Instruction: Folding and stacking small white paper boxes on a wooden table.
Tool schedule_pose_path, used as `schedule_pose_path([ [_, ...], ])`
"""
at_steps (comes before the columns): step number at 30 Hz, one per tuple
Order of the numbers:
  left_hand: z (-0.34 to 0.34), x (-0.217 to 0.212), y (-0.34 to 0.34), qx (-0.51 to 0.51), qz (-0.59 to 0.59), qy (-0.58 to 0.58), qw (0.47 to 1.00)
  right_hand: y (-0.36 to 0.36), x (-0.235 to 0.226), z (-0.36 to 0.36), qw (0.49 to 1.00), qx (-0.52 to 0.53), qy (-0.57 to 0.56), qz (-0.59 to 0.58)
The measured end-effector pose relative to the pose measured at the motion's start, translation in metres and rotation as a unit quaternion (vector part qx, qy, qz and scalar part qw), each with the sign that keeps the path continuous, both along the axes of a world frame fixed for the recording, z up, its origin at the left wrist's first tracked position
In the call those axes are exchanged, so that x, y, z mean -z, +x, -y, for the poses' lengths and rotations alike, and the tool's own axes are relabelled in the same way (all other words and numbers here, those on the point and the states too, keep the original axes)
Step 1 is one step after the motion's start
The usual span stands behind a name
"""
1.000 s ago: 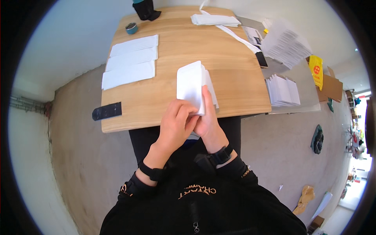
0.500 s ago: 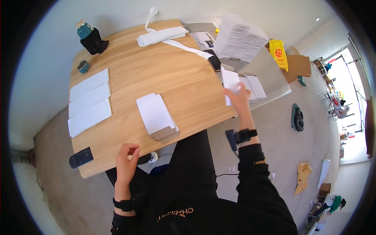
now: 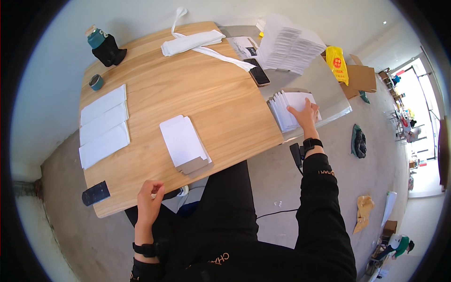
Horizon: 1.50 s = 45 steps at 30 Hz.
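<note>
My right hand [image 3: 307,114] rests on a stack of white flat cartons [image 3: 284,109] at the table's right side, its thumb and fingers spanning the top pieces. Those cartons lean against one another in a slanted row. Near the front edge of the table, my left hand [image 3: 151,199] hovers with its fingers curled and thumb against them; nothing shows in it. In front of me lies another white flat carton [image 3: 180,141] with a grey-brown flap at its near end. Three white folded sheets [image 3: 104,124] overlap at the left.
A dark phone [image 3: 257,73] lies beside a tall white stack [image 3: 291,44] on the grey side surface. White cloth straps [image 3: 192,43], a teal bottle [image 3: 105,45], a small teal cup [image 3: 96,82] and a dark flat device [image 3: 96,193] are on the wooden table [image 3: 225,113].
My right hand has moved right and turned onto the carton stack; the carton it held upright now sits with the others. The left hand has shifted slightly down.
</note>
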<state>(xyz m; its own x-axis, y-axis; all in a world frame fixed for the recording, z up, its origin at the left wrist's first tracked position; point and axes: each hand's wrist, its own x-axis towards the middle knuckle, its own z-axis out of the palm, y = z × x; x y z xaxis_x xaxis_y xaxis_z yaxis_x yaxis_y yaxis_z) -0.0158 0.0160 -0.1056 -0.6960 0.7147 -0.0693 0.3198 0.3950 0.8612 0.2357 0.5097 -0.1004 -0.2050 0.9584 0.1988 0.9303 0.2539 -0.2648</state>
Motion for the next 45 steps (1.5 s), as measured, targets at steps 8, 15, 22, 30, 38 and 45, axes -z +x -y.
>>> schedule_pose_path([
  [8, -0.011, 0.022, 0.0, -0.012, 0.007, 0.024, 1.0, -0.068, 0.026, 0.079, 0.959, -0.154, 0.061, -0.23],
  [15, -0.047, 0.064, 0.002, 0.081, -0.037, 0.056, 0.994, -0.162, 0.045, 0.23, 0.896, -0.325, -0.252, -0.168],
  [22, -0.05, 0.053, 0.016, 0.061, -0.016, 0.038, 0.997, -0.178, 0.082, 0.274, 0.905, -0.256, -0.242, -0.238],
  [30, -0.052, 0.054, 0.007, -0.04, 0.022, 0.053, 0.998, -0.177, 0.1, 0.276, 0.881, -0.214, -0.302, -0.294],
  [38, -0.051, 0.055, 0.003, -0.055, 0.093, 0.014, 0.994, -0.177, 0.093, 0.288, 0.857, -0.186, -0.328, -0.35],
  [45, -0.054, 0.05, 0.011, -0.074, -0.161, 0.05, 0.983, -0.174, 0.085, 0.292, 0.859, -0.181, -0.333, -0.343],
])
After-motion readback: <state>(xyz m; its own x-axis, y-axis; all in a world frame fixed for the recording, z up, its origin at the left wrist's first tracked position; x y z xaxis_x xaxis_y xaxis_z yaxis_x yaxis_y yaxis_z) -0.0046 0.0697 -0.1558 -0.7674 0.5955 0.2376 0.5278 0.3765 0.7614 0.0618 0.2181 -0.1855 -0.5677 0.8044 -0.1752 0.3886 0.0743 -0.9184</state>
